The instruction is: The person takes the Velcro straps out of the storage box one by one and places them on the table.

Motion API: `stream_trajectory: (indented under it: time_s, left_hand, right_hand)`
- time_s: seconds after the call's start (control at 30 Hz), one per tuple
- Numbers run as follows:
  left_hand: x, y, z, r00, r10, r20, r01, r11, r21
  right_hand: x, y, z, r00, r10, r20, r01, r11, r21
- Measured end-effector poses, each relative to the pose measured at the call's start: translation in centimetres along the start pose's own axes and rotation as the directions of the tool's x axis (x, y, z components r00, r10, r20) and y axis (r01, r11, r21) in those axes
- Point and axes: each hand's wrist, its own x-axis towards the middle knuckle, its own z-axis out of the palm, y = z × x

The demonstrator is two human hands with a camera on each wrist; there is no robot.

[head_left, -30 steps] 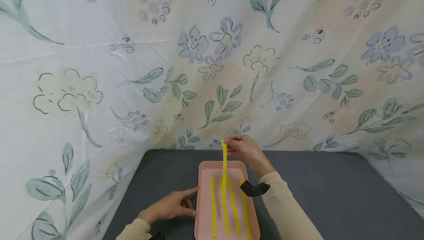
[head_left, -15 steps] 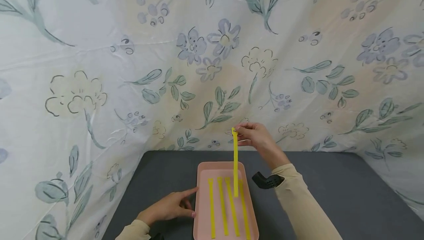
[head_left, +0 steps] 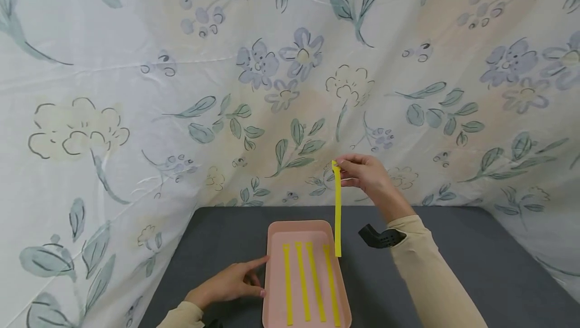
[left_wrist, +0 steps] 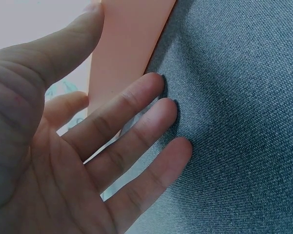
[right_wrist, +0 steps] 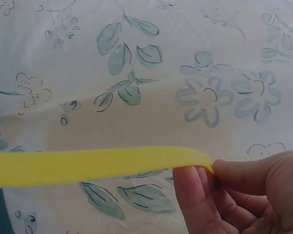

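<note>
My right hand [head_left: 367,176] pinches a yellow strap [head_left: 338,212] by its top end, between thumb and fingertips. The strap is flat, with a slightly wider head, and hangs straight down at the right edge of a pink tray [head_left: 299,226]. In the right wrist view the strap [right_wrist: 88,167] stretches left from the pinch. Several similar yellow straps [head_left: 288,288] lie lengthwise in the tray, side by side and apart. My left hand [head_left: 231,281] is at the tray's left side, thumb and index finger at its wall; in the left wrist view its other fingers [left_wrist: 136,129] are loosely extended.
The tray stands on a dark grey cloth-like table surface [head_left: 444,262]. Behind and to the left hangs a white floral curtain [head_left: 290,91]. A black wrist device [head_left: 382,236] sits by the right sleeve.
My right hand has lifted the strap up and to the right, from over the tray's middle to beyond its right edge. My left hand has stayed at the tray's side.
</note>
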Motion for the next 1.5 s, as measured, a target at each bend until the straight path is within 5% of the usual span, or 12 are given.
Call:
stream_trajectory:
  time_s: [0.73,1.13,1.5]
  left_hand:
    - [0.0,-0.1,0.4,1.000,-0.028,-0.014,0.028,0.999,-0.022]
    - [0.0,-1.1,0.1,1.000,0.023,0.021,-0.023,1.000,-0.004]
    - [0.1,-0.2,0.4,0.999,-0.039,-0.009,0.039,0.999,-0.030]
  right_hand:
    - [-0.7,-0.8,-3.2,0.998,-0.019,-0.066,0.016,0.999,-0.050]
    - [-1.1,2.6,-3.9,0.997,0.074,-0.039,-0.078,0.989,-0.126]
    - [-1.4,5.1,-4.0,0.992,0.116,-0.040,-0.121,0.982,-0.146]
